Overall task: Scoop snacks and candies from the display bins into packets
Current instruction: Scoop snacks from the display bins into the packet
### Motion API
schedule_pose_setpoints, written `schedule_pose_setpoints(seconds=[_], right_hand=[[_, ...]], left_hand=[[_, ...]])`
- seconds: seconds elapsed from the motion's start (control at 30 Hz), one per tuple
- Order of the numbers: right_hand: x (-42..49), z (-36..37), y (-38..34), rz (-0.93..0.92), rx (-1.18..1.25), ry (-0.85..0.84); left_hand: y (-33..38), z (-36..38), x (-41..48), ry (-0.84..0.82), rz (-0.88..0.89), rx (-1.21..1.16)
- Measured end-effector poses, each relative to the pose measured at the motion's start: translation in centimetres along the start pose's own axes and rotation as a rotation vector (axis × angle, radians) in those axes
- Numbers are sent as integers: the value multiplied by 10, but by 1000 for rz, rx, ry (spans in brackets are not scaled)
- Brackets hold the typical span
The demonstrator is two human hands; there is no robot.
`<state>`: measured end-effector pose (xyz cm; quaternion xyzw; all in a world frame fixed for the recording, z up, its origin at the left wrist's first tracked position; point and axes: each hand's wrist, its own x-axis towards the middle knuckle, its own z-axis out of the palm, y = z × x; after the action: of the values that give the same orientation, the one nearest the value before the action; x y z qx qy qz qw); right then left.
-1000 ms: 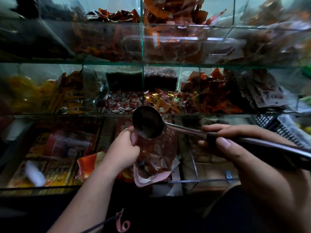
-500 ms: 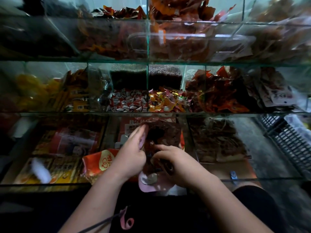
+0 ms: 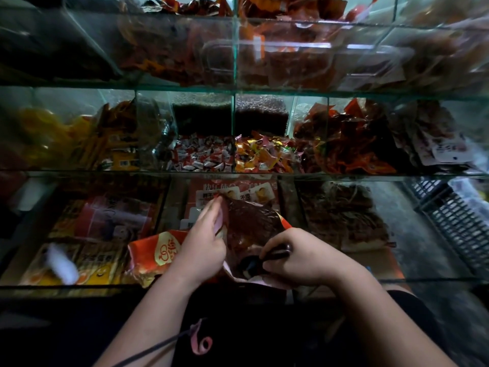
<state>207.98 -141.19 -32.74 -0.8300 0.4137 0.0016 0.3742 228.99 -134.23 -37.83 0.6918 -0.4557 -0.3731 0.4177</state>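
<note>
Emptying step: pinching packet (image 3: pixel 251 229) open with left hand (image 3: pixel 203 247), gripping scoop (image 3: pixel 248 266) inside packet with right hand (image 3: pixel 309 260); probably needing steady tipping next.

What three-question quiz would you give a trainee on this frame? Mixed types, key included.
1. True or false: the left hand pinches the edge of the packet.
2. What do the right hand fingers curl round? A) the dark scoop at the packet mouth B) a yellow candy C) nothing
3. Fill in: on the middle shelf, the red-and-white candies lie in the bin directly ___ of the yellow-and-orange candies, from the person's side.

Key: 1 true; 2 A; 3 left.
</note>
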Motion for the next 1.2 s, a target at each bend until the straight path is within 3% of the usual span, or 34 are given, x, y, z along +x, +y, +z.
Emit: schedule_pose_setpoints(seconds=[0.2, 0.3, 0.43, 0.6, 0.73, 0.93, 1.2], right_hand=[[9, 7, 0, 102, 99, 69], [11, 7, -1, 158, 195, 202], [6, -1, 4, 229, 551, 412], [-8, -6, 5, 260, 963, 514], [-18, -5, 10, 306, 1142, 610], [-26, -5, 12, 317, 1289, 663], [-46, -21, -1, 224, 1390, 624]], left_hand=[[-4, 2, -8, -39, -5, 9], [-6, 4, -8, -66, -7, -1], [-12, 4, -7, -82, 7, 12], [-15, 3, -3, -46, 20, 67], [-16, -7, 3, 43, -1, 20], [-10, -20, 6, 130, -7, -8], [-9, -19, -5, 143, 79, 347]])
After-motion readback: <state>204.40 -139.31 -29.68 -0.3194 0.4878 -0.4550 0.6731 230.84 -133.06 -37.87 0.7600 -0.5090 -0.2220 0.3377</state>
